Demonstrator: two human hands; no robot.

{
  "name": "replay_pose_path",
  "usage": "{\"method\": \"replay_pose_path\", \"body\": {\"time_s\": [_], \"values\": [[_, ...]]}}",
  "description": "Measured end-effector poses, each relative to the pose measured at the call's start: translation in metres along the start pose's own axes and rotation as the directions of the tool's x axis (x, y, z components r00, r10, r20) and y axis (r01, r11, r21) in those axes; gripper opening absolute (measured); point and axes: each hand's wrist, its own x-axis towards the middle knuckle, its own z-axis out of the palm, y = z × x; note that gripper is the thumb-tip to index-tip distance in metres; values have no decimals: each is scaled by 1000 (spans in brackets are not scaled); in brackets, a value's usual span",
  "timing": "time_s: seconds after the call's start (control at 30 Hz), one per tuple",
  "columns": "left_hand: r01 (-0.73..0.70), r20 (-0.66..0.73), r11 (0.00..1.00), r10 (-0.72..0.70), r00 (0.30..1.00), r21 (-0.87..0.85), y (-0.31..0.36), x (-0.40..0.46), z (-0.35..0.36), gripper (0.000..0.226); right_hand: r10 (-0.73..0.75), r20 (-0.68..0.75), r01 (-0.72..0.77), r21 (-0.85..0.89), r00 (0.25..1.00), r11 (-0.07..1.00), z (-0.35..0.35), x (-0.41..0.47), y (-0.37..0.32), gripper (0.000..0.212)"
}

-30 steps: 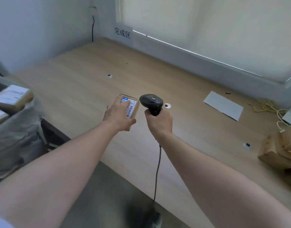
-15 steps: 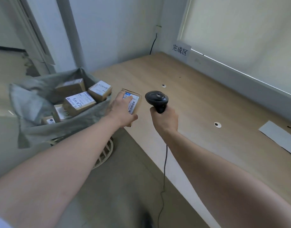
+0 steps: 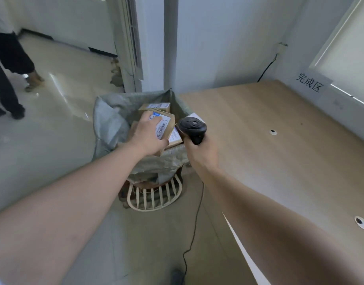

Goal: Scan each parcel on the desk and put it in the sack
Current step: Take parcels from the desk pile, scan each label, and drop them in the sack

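Observation:
My left hand [image 3: 147,135] grips a small cardboard parcel [image 3: 164,125] with a white barcode label, holding it over the open mouth of the grey sack [image 3: 109,122]. Other labelled parcels [image 3: 156,106] lie inside the sack, partly hidden by my hand. My right hand [image 3: 201,150] is closed around the handle of a black barcode scanner [image 3: 192,126], just right of the parcel, at the sack's right rim. The scanner's cable [image 3: 194,223] hangs down to the floor.
The sack sits on a white slatted stand [image 3: 154,197] left of the wooden desk [image 3: 279,140]. A paper sign [image 3: 309,83] is stuck at the desk's back. Another person's legs [image 3: 6,75] stand at far left on the shiny floor.
My view has swung left from the desk to the sack. My left hand has carried the parcel from beside the desk edge to over the sack; the scanner hand followed.

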Motion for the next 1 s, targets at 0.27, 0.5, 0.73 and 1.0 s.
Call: {"method": "replay_pose_path", "body": {"time_s": [0.27, 0.5, 0.73, 1.0], "values": [[149, -58, 989, -149, 987, -6, -90, 54, -26, 87, 34, 113, -29, -41, 993, 999, 77, 41, -29, 17], [156, 15, 988, -156, 988, -4, -171, 98, -23, 83, 82, 58, -79, -51, 995, 996, 151, 51, -56, 12], [93, 174, 995, -85, 981, -38, -235, 125, 0, 92, 176, -68, -180, -60, 982, 982, 214, 44, -68, 19], [120, 234, 992, -109, 966, -35, -261, 135, 49, 96, 248, -137, -255, -35, 959, 966, 234, 33, -60, 13]]}}
